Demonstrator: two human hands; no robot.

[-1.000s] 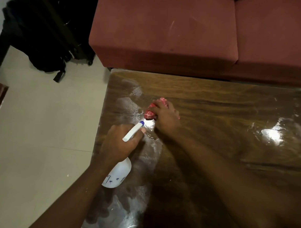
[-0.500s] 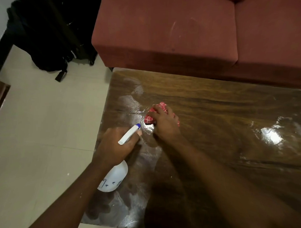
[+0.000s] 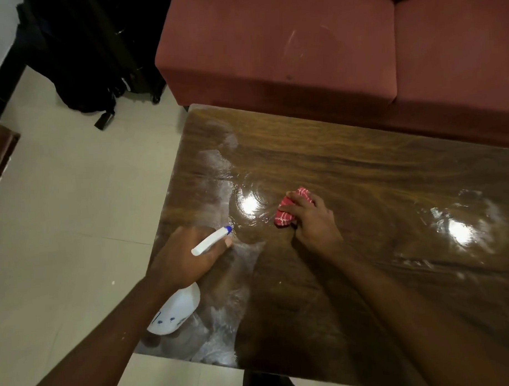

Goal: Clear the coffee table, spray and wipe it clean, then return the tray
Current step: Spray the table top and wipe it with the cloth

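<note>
Gripping the spray bottle [image 3: 176, 309], the left hand [image 3: 182, 257] hovers; the right hand [image 3: 313, 224] presses a bunched red cloth [image 3: 288, 210] onto the coffee table [image 3: 362, 171].

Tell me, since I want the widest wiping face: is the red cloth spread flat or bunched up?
Bunched up. The red checked cloth shows as a small wad under the right hand, pressed on the coffee table.

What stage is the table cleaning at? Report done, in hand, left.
Done: coffee table cleared, wet with spray. In hand: right hand wipes with red cloth; left hand holds spray bottle. Left: hazy streaks near the left edge; tray not in view.
</note>
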